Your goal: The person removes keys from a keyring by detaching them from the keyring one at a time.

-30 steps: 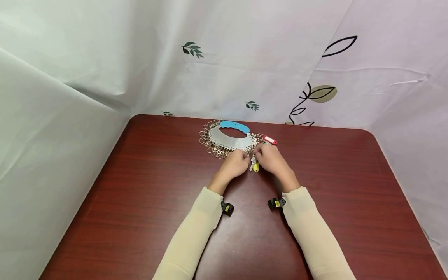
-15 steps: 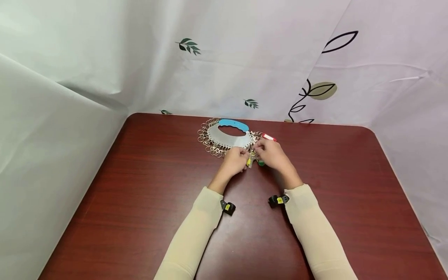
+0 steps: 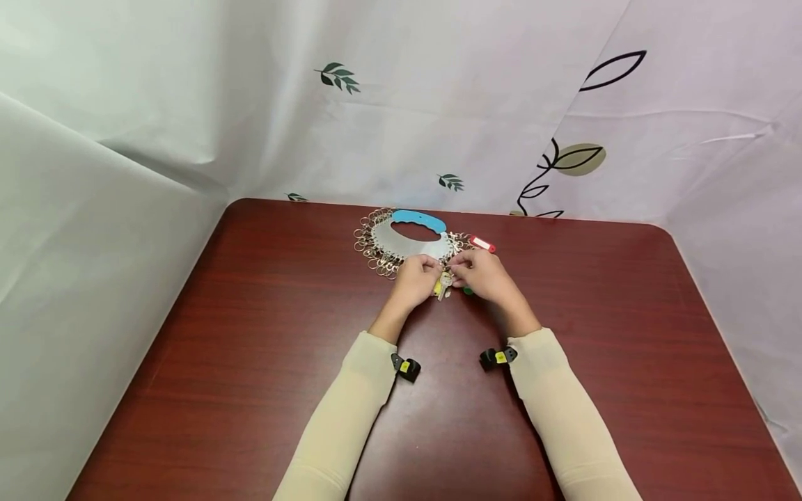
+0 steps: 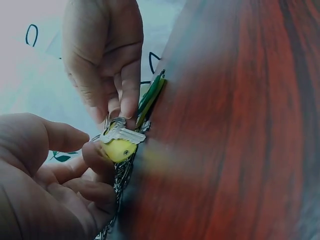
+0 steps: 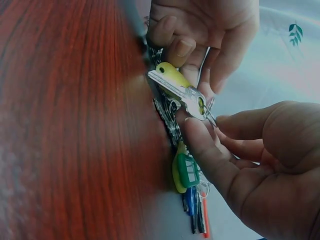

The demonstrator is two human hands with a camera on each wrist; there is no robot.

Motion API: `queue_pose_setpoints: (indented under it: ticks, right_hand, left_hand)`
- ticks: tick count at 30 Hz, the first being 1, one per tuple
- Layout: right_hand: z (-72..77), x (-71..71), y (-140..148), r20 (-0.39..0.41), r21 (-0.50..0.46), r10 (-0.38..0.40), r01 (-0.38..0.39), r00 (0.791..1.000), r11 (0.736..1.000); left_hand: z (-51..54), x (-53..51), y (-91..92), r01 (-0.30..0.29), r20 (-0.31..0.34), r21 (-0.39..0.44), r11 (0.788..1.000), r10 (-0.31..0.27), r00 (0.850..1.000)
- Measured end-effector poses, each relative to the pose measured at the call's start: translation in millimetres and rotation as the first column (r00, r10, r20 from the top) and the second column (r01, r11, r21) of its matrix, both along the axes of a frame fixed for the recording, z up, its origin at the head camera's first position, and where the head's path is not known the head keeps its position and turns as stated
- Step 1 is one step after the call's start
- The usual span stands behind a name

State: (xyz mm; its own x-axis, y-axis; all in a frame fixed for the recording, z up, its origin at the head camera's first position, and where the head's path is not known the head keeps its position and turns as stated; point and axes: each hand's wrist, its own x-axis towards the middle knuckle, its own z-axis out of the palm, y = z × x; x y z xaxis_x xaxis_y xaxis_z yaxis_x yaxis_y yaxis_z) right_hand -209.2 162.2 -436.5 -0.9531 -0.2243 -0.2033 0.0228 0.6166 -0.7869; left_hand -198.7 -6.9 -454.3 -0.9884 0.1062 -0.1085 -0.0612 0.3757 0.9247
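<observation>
A silver key (image 5: 175,90) and a yellow key tag (image 4: 117,150) hang together from a small metal key ring (image 5: 209,112) between the hands. My right hand (image 3: 487,275) pinches this ring between thumb and forefinger. My left hand (image 3: 415,280) comes in from the other side, its thumb and forefinger pinching metal at the ring; which part is largely hidden by the fingers. Just beyond lies a key holder, a silver curved plate (image 3: 401,243) with a blue handle (image 3: 418,220) and many metal clips (image 3: 370,250) along its edge.
A red key tag (image 3: 482,243) lies at the holder's right end, beyond my right hand. A green key tag (image 5: 187,170) sits beside a yellow one near my right hand. The brown wooden table (image 3: 282,362) meets white patterned cloth at its back edge.
The key and yellow tag have shifted left, and the tag has swung to the key's left side. Both hands have drawn closer together at the ring. A green tag has come into sight.
</observation>
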Motion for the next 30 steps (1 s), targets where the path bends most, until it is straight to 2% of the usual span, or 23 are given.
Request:
queue_pose_setpoints:
  ticks: [5,14,23,30]
  right_hand:
    - [-1.4,-0.3,-1.4,0.0,-0.028,0.002,-0.002,1.0,1.0]
    - [-1.1,1.7,-3.6,0.042,-0.106,0.013,-0.009,0.999,0.994]
    - [-1.6,0.7,-0.8,0.05,-0.143,0.024,-0.017,0.998,0.99]
    - [-1.2,0.4,1.0,0.066,-0.192,0.029,-0.016,0.997,0.981]
  left_hand:
    - [-1.5,-0.5,0.0,-0.024,-0.026,-0.018,1.0,0.024,0.999]
    - [-4.6,-3.2,-2.7,-0.045,-0.029,0.007,0.999,0.045,0.999]
    - [-2.2,-3.4,-5.4,-0.04,0.009,0.04,0.998,0.04,0.999]
    - [-4.1,-4.1,-6.6,-0.034,-0.011,0.04,0.999,0.035,0.999]
